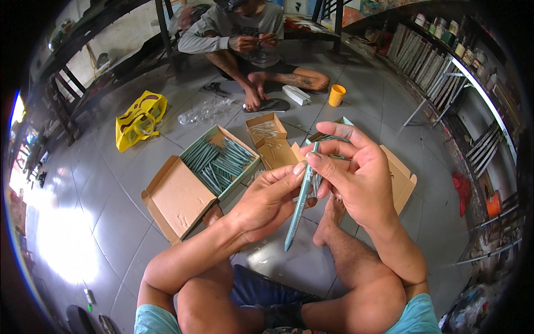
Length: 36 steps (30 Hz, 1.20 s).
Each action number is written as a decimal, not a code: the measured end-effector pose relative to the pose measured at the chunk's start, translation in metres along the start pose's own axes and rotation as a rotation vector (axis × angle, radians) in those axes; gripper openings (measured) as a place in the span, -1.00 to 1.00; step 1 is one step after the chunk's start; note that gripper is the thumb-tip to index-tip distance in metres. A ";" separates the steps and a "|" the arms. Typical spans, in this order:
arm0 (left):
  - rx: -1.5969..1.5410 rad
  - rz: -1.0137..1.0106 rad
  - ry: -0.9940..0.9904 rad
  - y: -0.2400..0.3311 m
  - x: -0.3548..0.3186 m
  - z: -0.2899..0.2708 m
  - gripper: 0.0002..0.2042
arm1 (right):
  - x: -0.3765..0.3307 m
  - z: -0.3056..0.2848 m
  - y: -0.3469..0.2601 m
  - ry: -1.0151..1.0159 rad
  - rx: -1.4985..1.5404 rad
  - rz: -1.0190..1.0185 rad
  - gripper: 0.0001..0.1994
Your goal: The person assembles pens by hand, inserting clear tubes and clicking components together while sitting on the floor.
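A long pale teal pen-shaped stick (pixel 301 205) is held upright in front of me, its pointed end down. My left hand (pixel 267 200) grips its middle from the left. My right hand (pixel 356 172) pinches its upper end between thumb and forefinger. Beneath my hands, an open cardboard box (pixel 183 195) holds many more of the same teal sticks (pixel 219 161). A smaller open box (pixel 270 136) with small pale parts lies behind it. Another cardboard box (pixel 401 175) sits partly hidden under my right hand.
Another person (pixel 245 39) sits cross-legged on the grey tiled floor across from me, hands together. A yellow bag (pixel 139 119), a clear plastic wrap (pixel 206 111), an orange cup (pixel 336 94), a white carton (pixel 296 94) and a sandal (pixel 272 104) lie around. Shelving (pixel 439 72) lines the right.
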<state>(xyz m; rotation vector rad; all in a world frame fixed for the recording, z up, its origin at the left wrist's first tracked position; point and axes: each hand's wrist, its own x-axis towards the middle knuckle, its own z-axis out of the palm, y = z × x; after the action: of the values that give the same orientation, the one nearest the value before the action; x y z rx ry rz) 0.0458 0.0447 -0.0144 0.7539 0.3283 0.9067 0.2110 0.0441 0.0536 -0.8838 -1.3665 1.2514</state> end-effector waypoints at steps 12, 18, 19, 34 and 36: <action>0.577 0.085 0.343 0.011 -0.004 0.014 -0.61 | 0.002 -0.010 0.006 0.090 0.045 -0.066 -0.61; 0.873 0.232 0.343 0.023 -0.007 0.026 -0.66 | 0.004 -0.010 0.008 0.037 -0.016 -0.090 -0.66; 0.903 0.203 0.340 0.025 -0.007 0.026 -0.66 | 0.004 -0.011 0.008 0.043 -0.052 -0.088 -0.66; 0.636 -0.020 0.097 0.024 -0.016 0.013 -0.63 | 0.005 -0.020 0.011 0.098 0.057 -0.034 -0.63; 0.618 -0.056 0.109 0.025 -0.015 0.016 -0.59 | 0.007 -0.020 0.011 0.102 0.038 -0.039 -0.63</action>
<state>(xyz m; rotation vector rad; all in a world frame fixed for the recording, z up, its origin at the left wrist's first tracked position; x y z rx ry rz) 0.0306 0.0354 0.0140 1.2558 0.7416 0.7977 0.2282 0.0571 0.0430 -0.8787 -1.2693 1.1832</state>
